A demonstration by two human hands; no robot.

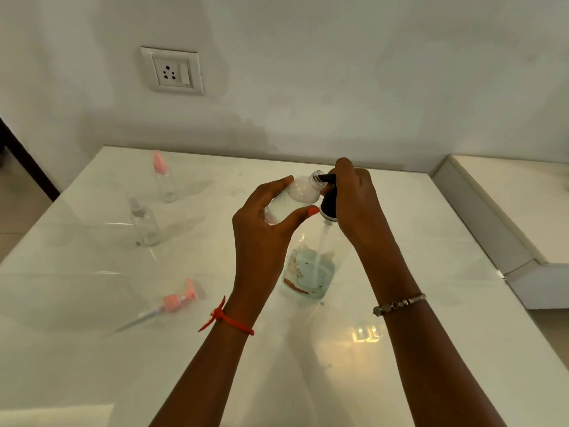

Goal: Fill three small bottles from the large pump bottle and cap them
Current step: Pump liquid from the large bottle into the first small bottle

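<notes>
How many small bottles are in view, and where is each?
3. The pink-capped bottle stands far left on the table; the pale-capped bottle stands nearer; the uncapped bottle is held tilted in the left hand at the nozzle of the pump bottle. None seems hidden.

The right hand partly hides the pump head, the left hand the small bottle.

Left wrist carries a red knotted thread. Right wrist: silvery beaded bracelet. My left hand shows a coral-polished thumbnail.
</notes>
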